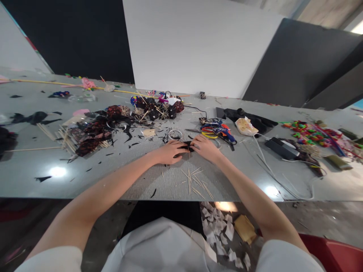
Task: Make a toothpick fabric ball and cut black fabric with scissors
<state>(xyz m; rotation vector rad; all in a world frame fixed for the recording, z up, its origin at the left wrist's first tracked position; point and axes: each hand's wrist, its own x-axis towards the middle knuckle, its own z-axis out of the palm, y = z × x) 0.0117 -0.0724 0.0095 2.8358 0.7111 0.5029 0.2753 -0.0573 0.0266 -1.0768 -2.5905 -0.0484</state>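
A small dark piece of what looks like black cloth [187,145] lies low over the table between my two hands. My left hand [169,152] pinches its left end with curled fingers. On the other end, the fingers of my right hand [206,148] press down and close on it. Thin wooden sticks [195,182] lie scattered just in front of my hands. Behind them are a white ring [175,134] and scissors with orange and blue handles [222,130]. The part of the cloth under my fingers is hidden.
Dark stick-studded bundles [161,109] crowd the back of the grey table [85,185]. Patterned dark cloth [90,141] lies left. Rightward are a power bank-like black block [282,148], a white cable [266,166] and colourful trimmings [312,134]. Paper scraps [218,226] litter the floor.
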